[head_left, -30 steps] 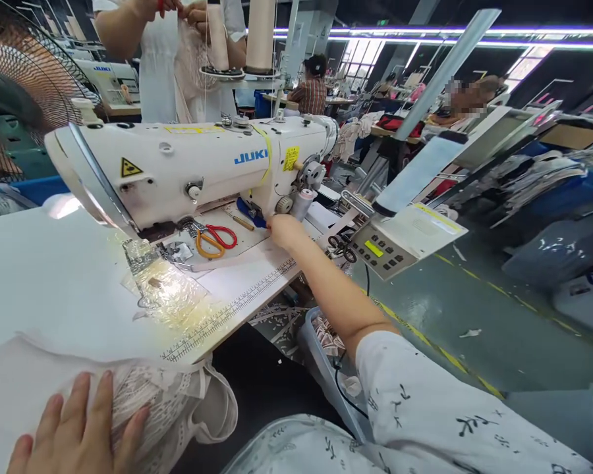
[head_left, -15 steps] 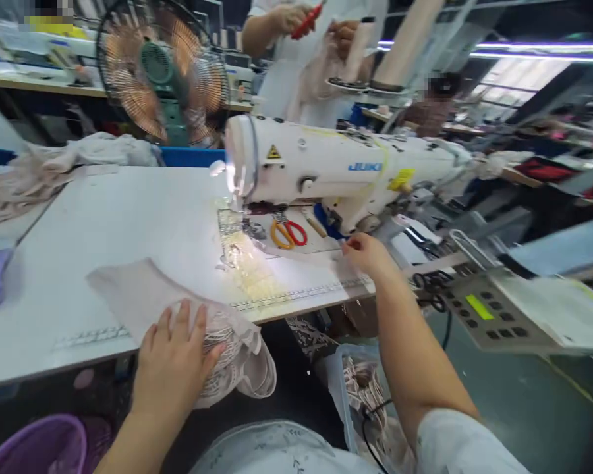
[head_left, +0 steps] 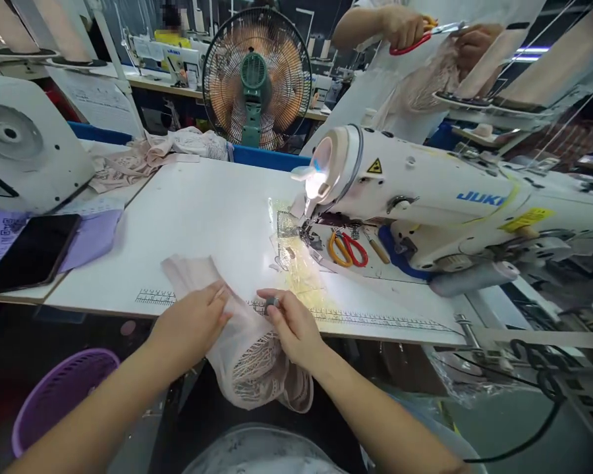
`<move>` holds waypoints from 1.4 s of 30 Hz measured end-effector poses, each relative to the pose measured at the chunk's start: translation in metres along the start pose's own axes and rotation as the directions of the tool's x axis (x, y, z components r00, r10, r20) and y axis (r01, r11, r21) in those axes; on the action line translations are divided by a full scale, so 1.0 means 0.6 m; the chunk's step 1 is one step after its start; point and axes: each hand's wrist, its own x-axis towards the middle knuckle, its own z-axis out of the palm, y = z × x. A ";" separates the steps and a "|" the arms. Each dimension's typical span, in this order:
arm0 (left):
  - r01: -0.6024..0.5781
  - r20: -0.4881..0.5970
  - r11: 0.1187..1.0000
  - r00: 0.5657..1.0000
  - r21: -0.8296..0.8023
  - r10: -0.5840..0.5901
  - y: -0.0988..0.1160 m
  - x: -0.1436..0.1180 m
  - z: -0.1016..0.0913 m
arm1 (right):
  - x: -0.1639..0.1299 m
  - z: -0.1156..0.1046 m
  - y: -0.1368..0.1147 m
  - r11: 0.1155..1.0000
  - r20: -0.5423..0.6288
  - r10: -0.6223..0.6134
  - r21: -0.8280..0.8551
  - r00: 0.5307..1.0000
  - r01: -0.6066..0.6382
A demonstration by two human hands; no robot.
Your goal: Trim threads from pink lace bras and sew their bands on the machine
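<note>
The left hand (head_left: 192, 324) is lying on a pale pink lace garment (head_left: 247, 355) at the near edge of the white worktop (head_left: 197, 217), its fingers pressed together over the cloth and pinching a fold of it. The right hand (head_left: 292, 327) is touching the same garment just beside the left, and its thumb and forefinger are pinching a small dark grey object (head_left: 271, 303) at the worktop's near edge; what that object is cannot be told. The garment is draping over the near edge, its plain upper part lying flat on the worktop across the printed ruler strip (head_left: 375, 320) and its lacy lower part hanging down below the edge toward the person's lap. Toward the far right of the worktop a white sewing machine (head_left: 425, 191) is standing with its lamp shining on a patch of clear film (head_left: 296, 263) under the needle. Orange and red scissors (head_left: 348, 249) are lying on the machine bed behind the needle. Near the far left corner a heap of pink fabric (head_left: 143, 158) is resting, and a fan (head_left: 257, 79) is standing behind the far edge. On the next table to the left a black phone (head_left: 29, 253) is lying on purple cloth (head_left: 91, 237), and a purple basket (head_left: 59, 395) is sitting on the floor below. Beyond the machine, another person's hand (head_left: 405, 26) is holding red-handled scissors (head_left: 420, 39) against a piece of cloth.
</note>
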 end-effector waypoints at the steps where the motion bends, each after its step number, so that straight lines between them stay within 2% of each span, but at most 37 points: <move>1: 0.007 0.015 1.000 1.000 0.006 -0.007 -0.011 0.006 0.003 | -0.007 0.000 -0.002 0.998 -0.048 -0.055 -0.022 0.997 0.054; 4: -0.007 0.035 1.000 0.999 0.019 0.006 -0.030 0.023 0.012 | -0.026 0.016 -0.028 0.986 -0.161 -0.166 -0.028 0.973 0.164; 6: -0.043 0.029 0.999 0.999 0.012 0.043 -0.038 0.032 0.011 | -0.033 0.034 -0.049 0.976 -0.111 -0.214 0.020 0.971 0.217; 8: -0.111 0.000 0.994 0.994 0.006 0.111 -0.051 0.039 0.008 | -0.030 0.051 -0.061 0.973 -0.006 -0.228 0.048 0.974 0.228; 12: -0.276 -0.076 0.961 0.959 -0.028 0.273 -0.096 0.051 0.013 | -0.009 0.056 -0.049 0.995 0.077 -0.084 -0.049 0.993 0.088; 16: -0.307 -0.092 0.944 0.950 -0.121 0.297 -0.128 0.055 0.039 | 0.028 0.035 -0.031 0.990 0.174 0.116 -0.105 0.978 -0.099; 18: -0.298 -0.108 0.947 0.952 -0.123 0.286 -0.132 0.054 0.048 | 0.060 0.031 -0.032 0.979 0.168 0.161 -0.153 0.973 -0.135; 20: -0.319 -0.146 0.941 0.942 -0.115 0.301 -0.131 0.053 0.051 | 0.100 0.037 -0.041 0.957 0.133 0.151 -0.269 0.979 -0.111; 22: -0.352 -0.192 0.931 0.924 -0.098 0.330 -0.131 0.053 0.052 | 0.142 0.050 -0.052 0.902 0.130 0.151 -0.424 0.980 -0.083; 26: -0.376 -0.256 0.924 0.902 -0.070 0.348 -0.133 0.054 0.057 | 0.200 0.082 -0.066 0.760 0.205 0.210 -0.649 0.956 -0.028; 34: -0.343 -0.278 0.937 0.908 -0.067 0.313 -0.130 0.056 0.067 | 0.214 0.104 -0.066 0.604 0.292 0.233 -0.791 0.928 0.098; 42: -0.329 -0.264 0.939 0.919 -0.099 0.294 -0.128 0.057 0.065 | 0.217 0.105 -0.073 0.590 0.351 0.240 -0.793 0.905 0.151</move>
